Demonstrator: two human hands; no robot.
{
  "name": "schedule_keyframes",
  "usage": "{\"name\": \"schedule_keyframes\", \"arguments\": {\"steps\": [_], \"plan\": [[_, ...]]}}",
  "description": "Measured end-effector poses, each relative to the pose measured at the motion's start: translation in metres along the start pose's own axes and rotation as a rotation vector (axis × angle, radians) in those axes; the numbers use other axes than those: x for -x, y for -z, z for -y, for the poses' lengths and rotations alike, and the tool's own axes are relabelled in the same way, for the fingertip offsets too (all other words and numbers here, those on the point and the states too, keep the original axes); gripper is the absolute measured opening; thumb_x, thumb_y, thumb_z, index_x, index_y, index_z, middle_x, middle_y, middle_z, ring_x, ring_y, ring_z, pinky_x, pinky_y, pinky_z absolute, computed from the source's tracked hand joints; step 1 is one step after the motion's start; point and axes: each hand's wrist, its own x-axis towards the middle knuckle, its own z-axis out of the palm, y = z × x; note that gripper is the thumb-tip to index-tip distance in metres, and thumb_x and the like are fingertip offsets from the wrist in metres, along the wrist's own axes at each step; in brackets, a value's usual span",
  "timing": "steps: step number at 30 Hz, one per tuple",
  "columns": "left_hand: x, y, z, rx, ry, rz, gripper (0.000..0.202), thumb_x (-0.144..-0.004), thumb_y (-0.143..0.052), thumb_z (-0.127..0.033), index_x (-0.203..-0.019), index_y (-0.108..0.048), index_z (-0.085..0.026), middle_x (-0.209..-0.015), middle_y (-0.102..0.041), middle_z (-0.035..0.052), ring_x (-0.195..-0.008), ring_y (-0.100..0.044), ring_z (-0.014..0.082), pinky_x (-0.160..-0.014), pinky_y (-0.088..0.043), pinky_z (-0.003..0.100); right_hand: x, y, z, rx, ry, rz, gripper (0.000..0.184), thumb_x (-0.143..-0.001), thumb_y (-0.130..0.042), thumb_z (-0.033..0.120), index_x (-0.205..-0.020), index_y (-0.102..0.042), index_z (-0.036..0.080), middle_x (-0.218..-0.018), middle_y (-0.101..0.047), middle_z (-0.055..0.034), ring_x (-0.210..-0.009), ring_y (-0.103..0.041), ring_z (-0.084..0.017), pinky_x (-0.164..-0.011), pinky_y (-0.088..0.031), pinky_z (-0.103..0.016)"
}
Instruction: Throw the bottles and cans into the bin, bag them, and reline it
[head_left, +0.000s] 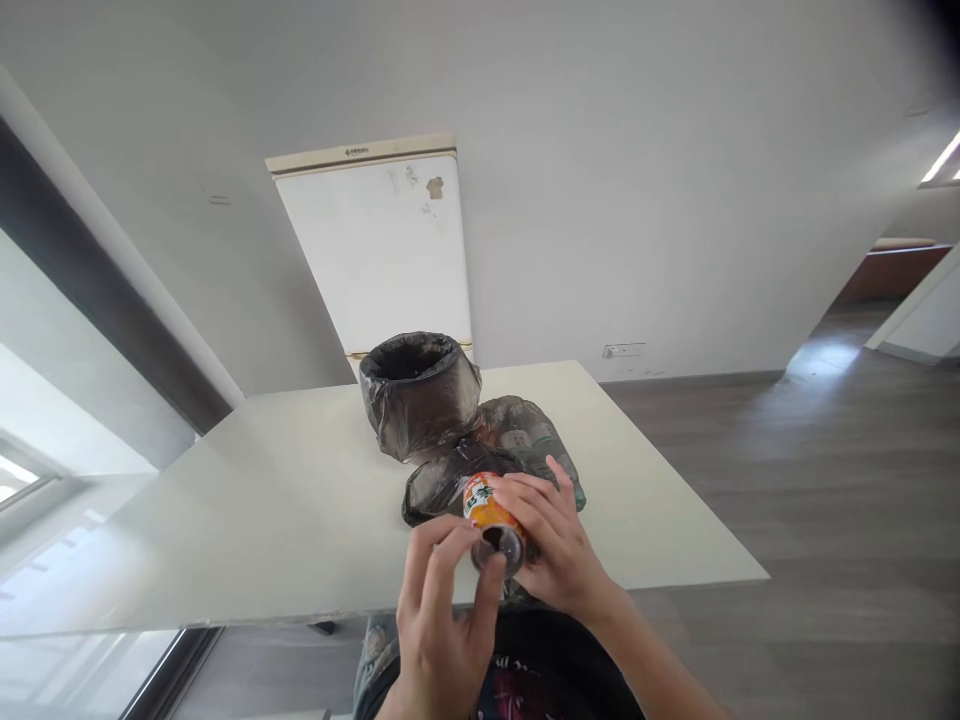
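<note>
An orange and red drink can (493,508) with green lettering is tilted so that its top faces me, and a dark opening shows in the lid. My right hand (555,540) is wrapped around the can's right side. At the lid, my left hand (442,605) has its thumb and bent fingers closed on the rim near the opening. Behind the can lies a dark see-through plastic bag (531,425) with bottles visible inside. Its gathered black part (442,478) spreads out to the left of the can.
A bin lined with a black bag (420,405) stands on the white table (300,500) beyond the can. Farther back, a white fridge (375,250) is against the grey wall. The table's near edge runs just in front of my body; grey flooring (825,480) extends to the right.
</note>
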Motion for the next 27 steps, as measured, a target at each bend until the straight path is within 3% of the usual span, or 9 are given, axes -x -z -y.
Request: {"name": "schedule_keyframes", "arguments": {"steps": [3, 4, 6, 10, 13, 17, 19, 22, 27], "plan": [[-0.001, 0.005, 0.008, 0.093, 0.028, 0.107, 0.070, -0.092, -0.079, -0.045, -0.149, -0.048, -0.019, -0.137, -0.064, 0.0186, -0.129, -0.064, 0.0319, -0.102, -0.061, 0.046, -0.002, 0.000, 0.006, -0.377, -0.272, -0.102, 0.075, -0.085, -0.084, 0.038, -0.150, -0.047, 0.031, -0.140, -0.068, -0.0098, -0.127, -0.067, -0.032, -0.121, -0.043, -0.058], [-0.001, 0.005, 0.011, 0.087, 0.064, 0.164, 0.080, -0.089, -0.081, -0.049, -0.153, -0.044, -0.020, -0.141, -0.063, 0.0192, -0.133, -0.063, 0.0336, -0.103, -0.061, 0.048, -0.002, 0.000, 0.008, -0.507, -0.352, -0.108, 0.076, -0.085, -0.085, 0.043, -0.150, -0.048, 0.031, -0.140, -0.067, -0.0107, -0.127, -0.067, -0.031, -0.114, -0.051, -0.052], [0.002, 0.003, 0.017, 0.034, 0.150, 0.258, 0.080, -0.089, -0.081, -0.040, -0.156, -0.041, -0.023, -0.144, -0.064, 0.0175, -0.132, -0.065, 0.0328, -0.101, -0.062, 0.047, -0.004, 0.001, 0.011, -0.687, -0.446, -0.088, 0.073, -0.088, -0.082, 0.050, -0.149, -0.049, 0.030, -0.139, -0.066, -0.0116, -0.126, -0.068, -0.030, -0.105, -0.059, -0.043], [0.006, -0.004, 0.030, -0.041, 0.213, 0.297, 0.068, -0.091, -0.073, -0.024, -0.153, -0.045, -0.027, -0.141, -0.068, 0.0137, -0.125, -0.070, 0.0292, -0.099, -0.063, 0.043, -0.006, 0.001, 0.009, -0.720, -0.451, 0.010, 0.083, -0.086, -0.083, 0.057, -0.154, -0.045, 0.029, -0.146, -0.062, -0.0135, -0.131, -0.064, -0.031, -0.110, -0.056, -0.044], [0.001, 0.000, 0.050, -0.086, 0.279, 0.198, 0.071, -0.090, -0.077, -0.032, -0.153, -0.046, -0.024, -0.142, -0.067, 0.0151, -0.123, -0.070, 0.0295, -0.098, -0.061, 0.041, 0.000, 0.004, 0.002, -0.605, -0.395, 0.015, 0.097, -0.089, -0.080, 0.058, -0.166, -0.027, 0.032, -0.161, -0.048, -0.0166, -0.133, -0.062, -0.032, -0.109, -0.057, -0.049], [-0.013, 0.021, 0.105, -0.268, 0.446, -0.088, 0.075, -0.088, -0.077, -0.049, -0.151, -0.050, -0.020, -0.131, -0.069, 0.0152, -0.109, -0.070, 0.0287, -0.095, -0.058, 0.042, 0.017, 0.012, -0.011, -0.460, -0.391, -0.067, 0.075, -0.105, -0.059, 0.041, -0.169, -0.019, 0.035, -0.156, -0.050, -0.0164, -0.118, -0.067, -0.027, -0.102, -0.060, -0.050], [-0.016, 0.036, 0.140, -0.367, 0.571, -0.194, 0.075, -0.086, -0.075, -0.058, -0.148, -0.054, -0.021, -0.123, -0.070, 0.0116, -0.101, -0.068, 0.0271, -0.094, -0.057, 0.044, 0.027, 0.017, -0.019, -0.450, -0.415, -0.115, 0.067, -0.107, -0.054, 0.038, -0.167, -0.023, 0.034, -0.150, -0.054, -0.0162, -0.115, -0.067, -0.025, -0.098, -0.062, -0.047], [-0.013, 0.059, 0.191, -0.485, 0.719, -0.263, 0.070, -0.084, -0.073, -0.063, -0.140, -0.060, -0.023, -0.114, -0.071, 0.0091, -0.103, -0.066, 0.0309, -0.099, -0.054, 0.052, 0.038, 0.023, -0.028, -0.415, -0.464, -0.121, 0.055, -0.108, -0.052, 0.039, -0.160, -0.037, 0.033, -0.145, -0.057, -0.0150, -0.117, -0.065, -0.026, -0.096, -0.063, -0.044], [0.000, 0.090, 0.254, -0.489, 0.973, -0.331, 0.080, -0.064, -0.090, -0.045, -0.133, -0.056, -0.022, -0.114, -0.072, 0.0104, -0.105, -0.071, 0.0363, -0.101, -0.055, 0.059, 0.050, 0.030, -0.038, -0.357, -0.502, -0.117, 0.043, -0.107, -0.054, 0.039, -0.149, -0.053, 0.030, -0.142, -0.057, -0.0139, -0.117, -0.064, -0.026, -0.095, -0.062, -0.042]]}}
